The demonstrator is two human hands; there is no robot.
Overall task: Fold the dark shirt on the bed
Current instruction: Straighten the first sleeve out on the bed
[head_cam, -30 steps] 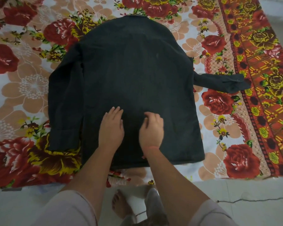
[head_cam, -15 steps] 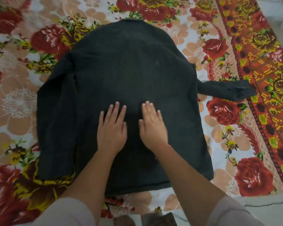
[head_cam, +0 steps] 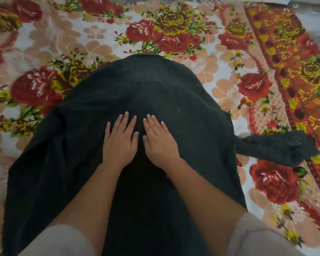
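The dark shirt (head_cam: 174,100) lies spread back-up on the bed, collar at the far end. Its left sleeve is folded along the body at the left edge. Its right sleeve (head_cam: 277,147) sticks out to the right over the bedspread. My left hand (head_cam: 121,139) lies flat on the middle of the shirt, fingers straight and spread. My right hand (head_cam: 159,140) presses flat right beside it, fingers pointing up the shirt. Both forearms cover the lower part of the shirt, and its hem is hidden.
A floral bedspread (head_cam: 174,34) with red roses covers the bed all around the shirt. A red and orange patterned border (head_cam: 294,52) runs down the right side. Pale floor shows at the top right corner.
Both hands have slid up the shirt from near the hem to its middle, staying flat. The camera has moved closer and forward, so the bed's front edge and floor have left the view.
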